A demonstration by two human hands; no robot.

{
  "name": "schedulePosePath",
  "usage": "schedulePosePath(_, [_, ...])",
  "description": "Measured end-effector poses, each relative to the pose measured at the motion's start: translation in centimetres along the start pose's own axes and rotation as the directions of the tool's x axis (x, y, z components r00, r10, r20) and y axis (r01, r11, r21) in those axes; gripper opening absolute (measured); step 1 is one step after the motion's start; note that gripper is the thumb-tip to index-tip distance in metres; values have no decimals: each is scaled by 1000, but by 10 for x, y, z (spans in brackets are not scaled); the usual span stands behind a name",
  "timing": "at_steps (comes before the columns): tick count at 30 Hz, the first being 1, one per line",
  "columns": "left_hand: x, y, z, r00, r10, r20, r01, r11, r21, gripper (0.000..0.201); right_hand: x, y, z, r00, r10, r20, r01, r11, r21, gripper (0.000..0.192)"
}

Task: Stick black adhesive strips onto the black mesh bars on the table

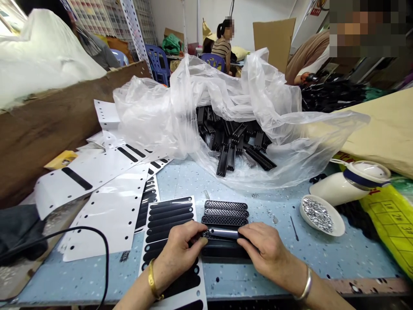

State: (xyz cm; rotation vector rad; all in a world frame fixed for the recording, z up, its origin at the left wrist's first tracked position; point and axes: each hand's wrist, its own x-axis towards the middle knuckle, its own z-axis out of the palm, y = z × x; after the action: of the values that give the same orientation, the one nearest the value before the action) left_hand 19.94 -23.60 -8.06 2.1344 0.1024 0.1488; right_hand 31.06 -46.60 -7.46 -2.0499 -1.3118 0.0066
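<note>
My left hand pinches the left end of a glossy black strip, which has a small hole near that end. At the other end, the fingertips of my right hand grip the same strip. Under it lies a black plastic piece, mostly covered, and nearer me a smooth dark bar. Just beyond are several black plastic pieces with lattice faces, laid in a row. A white sheet with rows of black adhesive strips lies beneath my left hand and forearm.
A clear plastic bag spills black plastic parts at the back. White used sheets and a black cable are left. To the right are a bowl of small silvery pieces, a white mug and a thin dark tool.
</note>
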Motion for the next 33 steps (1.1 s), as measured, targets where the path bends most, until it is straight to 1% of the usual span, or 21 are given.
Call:
schedulePosePath(3, [0, 0, 0, 999, -46, -15, 46, 998, -38, 22, 3, -1, 4, 999, -44, -10, 44, 998, -35, 17])
schedulePosePath(5, [0, 0, 0, 998, -53, -15, 53, 998, -46, 20, 4, 0, 5, 998, -58, 6, 59, 997, -50, 16])
schedulePosePath(9, [-1, 0, -1, 998, -59, -1, 58, 998, -37, 17, 4, 2, 6, 998, -51, 42, 53, 996, -66, 16])
schedulePosePath(15, [0, 1, -2, 997, -78, 25, 79, 996, -50, 16, 5, -1, 7, 998, -61, 35, 63, 996, -66, 17])
schedulePosePath(24, [0, 3, -3, 997, -77, 28, 78, 996, -52, 15, 7, -3, 8, 997, -57, 53, 61, 994, -86, 18])
schedulePosePath(29, [-2, 1, -2, 998, -62, -25, 61, 997, -47, 17, 8, -4, 6, 997, -54, 49, 58, 995, -80, 20])
schedulePosePath(33, [-2, -1, -1, 998, -62, -27, 60, 996, -59, 18, 8, -5, 6, 997, -39, 63, 44, 996, -80, 18])
